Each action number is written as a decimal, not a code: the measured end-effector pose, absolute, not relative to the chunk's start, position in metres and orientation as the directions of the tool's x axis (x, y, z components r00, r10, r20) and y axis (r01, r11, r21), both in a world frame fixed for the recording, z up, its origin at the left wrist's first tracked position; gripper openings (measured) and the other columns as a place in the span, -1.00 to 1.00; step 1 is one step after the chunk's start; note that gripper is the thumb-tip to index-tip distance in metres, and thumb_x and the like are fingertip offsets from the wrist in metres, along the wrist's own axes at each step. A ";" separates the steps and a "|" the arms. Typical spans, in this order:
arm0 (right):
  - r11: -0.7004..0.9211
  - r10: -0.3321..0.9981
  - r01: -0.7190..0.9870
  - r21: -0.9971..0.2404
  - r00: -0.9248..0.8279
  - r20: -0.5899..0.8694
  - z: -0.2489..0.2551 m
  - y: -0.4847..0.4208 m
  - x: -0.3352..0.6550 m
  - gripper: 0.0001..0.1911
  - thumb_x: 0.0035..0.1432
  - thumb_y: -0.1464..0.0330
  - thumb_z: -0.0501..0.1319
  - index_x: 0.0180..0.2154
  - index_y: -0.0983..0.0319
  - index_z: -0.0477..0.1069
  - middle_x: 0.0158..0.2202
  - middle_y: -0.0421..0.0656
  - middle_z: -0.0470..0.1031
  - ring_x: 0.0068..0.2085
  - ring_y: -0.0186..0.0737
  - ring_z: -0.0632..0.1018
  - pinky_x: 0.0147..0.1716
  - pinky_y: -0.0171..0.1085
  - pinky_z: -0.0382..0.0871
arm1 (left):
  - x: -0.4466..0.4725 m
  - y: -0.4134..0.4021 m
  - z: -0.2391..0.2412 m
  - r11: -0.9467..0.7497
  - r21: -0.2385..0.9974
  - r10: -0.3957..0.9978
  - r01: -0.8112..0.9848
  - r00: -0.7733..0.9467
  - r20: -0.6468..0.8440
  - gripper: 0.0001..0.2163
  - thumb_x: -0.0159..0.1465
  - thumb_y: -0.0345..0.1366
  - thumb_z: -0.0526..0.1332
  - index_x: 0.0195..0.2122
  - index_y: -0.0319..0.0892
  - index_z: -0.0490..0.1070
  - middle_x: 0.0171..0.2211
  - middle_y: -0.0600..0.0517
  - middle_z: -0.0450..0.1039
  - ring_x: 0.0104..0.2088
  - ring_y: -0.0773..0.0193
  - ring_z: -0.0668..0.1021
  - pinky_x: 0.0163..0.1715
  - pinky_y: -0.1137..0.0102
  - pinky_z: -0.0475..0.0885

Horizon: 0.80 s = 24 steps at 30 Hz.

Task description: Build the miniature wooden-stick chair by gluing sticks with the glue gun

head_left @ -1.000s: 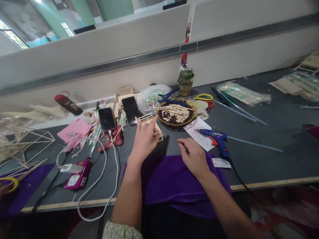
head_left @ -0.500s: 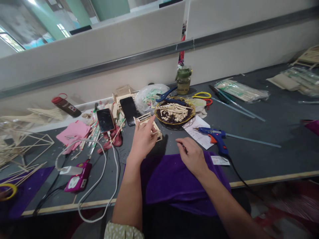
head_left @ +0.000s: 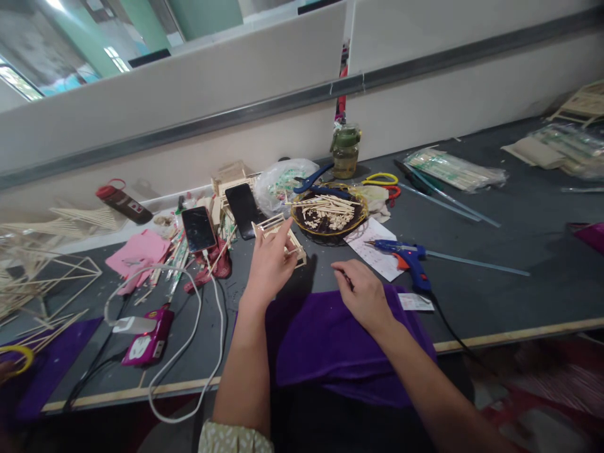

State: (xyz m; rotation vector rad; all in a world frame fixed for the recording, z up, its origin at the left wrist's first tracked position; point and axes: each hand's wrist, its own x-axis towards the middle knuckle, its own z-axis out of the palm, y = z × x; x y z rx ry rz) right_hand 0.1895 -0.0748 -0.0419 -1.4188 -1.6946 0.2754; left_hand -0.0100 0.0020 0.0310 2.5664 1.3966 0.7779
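My left hand (head_left: 272,263) is closed around the near end of a small frame of thin wooden sticks (head_left: 296,248), with the index finger stretched along its top. The hand hides part of that frame. Over a folded purple cloth (head_left: 321,346) rests my right hand (head_left: 361,292), its fingers curled in and nothing visible in them. Right of it lies a blue glue gun (head_left: 409,257) with a clear glue stick in its back, its nozzle over a white sheet of paper (head_left: 380,261). A yellow-rimmed basket (head_left: 306,231) of cut sticks stands beyond both hands.
Two phones (head_left: 199,229) (head_left: 242,211) lie left of the frame. A white cable (head_left: 221,327) loops near a pink power strip (head_left: 150,336). Behind the basket are blue pliers (head_left: 312,182), a green-lidded jar (head_left: 346,154) and yellow-handled scissors (head_left: 381,180). Someone's hand (head_left: 7,371) shows far left.
The view has shifted very slightly. Both hands and the stick frame keep the same place and pose. At far left, the yellow scissor handle has moved a little.
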 end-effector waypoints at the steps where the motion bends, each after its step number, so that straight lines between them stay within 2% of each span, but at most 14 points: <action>1: 0.322 0.878 0.682 -0.656 0.043 0.476 -0.042 -0.075 0.190 -0.79 0.34 0.44 0.07 -0.13 0.23 0.47 -0.26 -0.06 0.52 -0.20 -0.10 0.53 -0.18 -0.17 0.40 | -0.010 0.002 0.031 -0.567 0.338 0.812 0.751 0.442 0.380 -0.29 0.24 -0.50 0.17 0.38 0.00 -0.05 -0.25 0.13 0.50 0.01 0.21 0.52 0.36 -0.05 -0.05; 24: 0.319 0.885 0.682 -0.658 0.033 0.464 -0.044 -0.075 0.190 -0.78 0.34 0.43 0.06 -0.13 0.20 0.46 -0.25 -0.07 0.52 -0.17 -0.09 0.53 -0.16 -0.15 0.41 | -0.011 0.002 0.031 -0.576 0.337 0.807 0.745 0.450 0.383 -0.28 0.25 -0.50 0.16 0.39 0.01 -0.08 -0.25 0.13 0.49 -0.02 0.22 0.52 0.35 -0.07 -0.05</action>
